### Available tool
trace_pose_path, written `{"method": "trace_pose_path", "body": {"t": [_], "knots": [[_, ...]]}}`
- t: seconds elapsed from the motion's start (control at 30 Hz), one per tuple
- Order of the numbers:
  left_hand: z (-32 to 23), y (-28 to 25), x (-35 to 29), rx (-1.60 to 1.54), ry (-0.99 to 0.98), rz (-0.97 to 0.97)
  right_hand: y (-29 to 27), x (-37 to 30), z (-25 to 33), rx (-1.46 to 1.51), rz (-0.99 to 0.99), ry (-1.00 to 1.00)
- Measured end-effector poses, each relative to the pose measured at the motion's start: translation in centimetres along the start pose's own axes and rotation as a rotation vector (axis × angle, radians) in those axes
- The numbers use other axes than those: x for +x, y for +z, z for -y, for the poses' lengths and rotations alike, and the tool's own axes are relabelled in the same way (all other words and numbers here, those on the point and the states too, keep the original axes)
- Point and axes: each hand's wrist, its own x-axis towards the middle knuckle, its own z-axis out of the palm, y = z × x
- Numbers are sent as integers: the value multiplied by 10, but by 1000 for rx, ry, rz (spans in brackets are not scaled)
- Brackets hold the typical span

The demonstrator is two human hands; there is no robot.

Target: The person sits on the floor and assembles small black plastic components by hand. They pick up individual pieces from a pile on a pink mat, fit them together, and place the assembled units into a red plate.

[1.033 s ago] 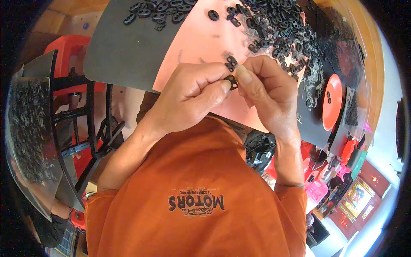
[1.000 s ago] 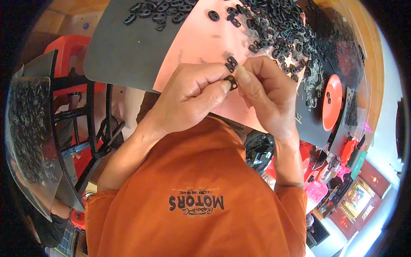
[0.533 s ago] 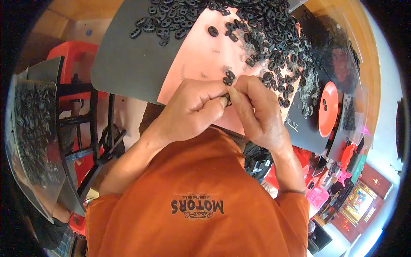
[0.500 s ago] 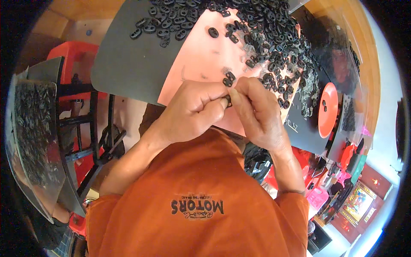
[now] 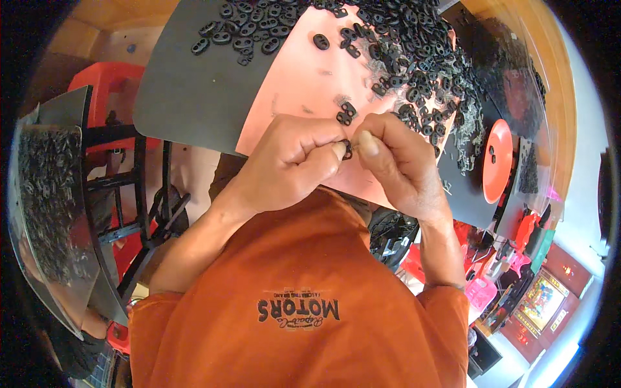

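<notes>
My left hand point(image 5: 294, 158) is closed in a pinch around a small black two-hole plastic piece point(image 5: 347, 150), which sticks out past the thumb. Right beside it, my right hand point(image 5: 401, 165) is also closed, thumb against the bent forefinger. Anything held in that pinch is too small to make out. Just beyond my hands, a few loose black pieces point(image 5: 346, 114) lie on a pink sheet point(image 5: 284, 97). A single black oval piece point(image 5: 321, 42) rests farther up the sheet.
A large heap of black two-hole pieces point(image 5: 420, 64) covers the sheet's far right, with thin silvery bits point(image 5: 467, 161) along its edge. More black ovals point(image 5: 242, 29) lie on the dark table point(image 5: 187, 84). An orange-red plate point(image 5: 497, 181) holds small black pieces. A red stool point(image 5: 103, 84) stands left.
My right hand has drawn slightly away to the right, its thumb lifting up and off the black piece. My left hand keeps its hold on that piece, which now shows more clearly.
</notes>
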Motion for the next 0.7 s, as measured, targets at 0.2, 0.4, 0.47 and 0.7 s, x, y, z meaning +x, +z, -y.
{"method": "trace_pose_path", "body": {"t": [0.2, 0.4, 0.47, 0.7], "knots": [[-4, -2, -1, 17, -87, 24, -2, 2, -4, -12, 10, -109], [-5, -2, 1, 52, -8, 12, -2, 7, 0, -196, 33, -224], [-6, 1, 0, 37, 14, -15, -1, 7, 1, -253, 45, -235], [0, 3, 2, 50, 30, -15, -19, 23, -7, -159, 117, -90]]}}
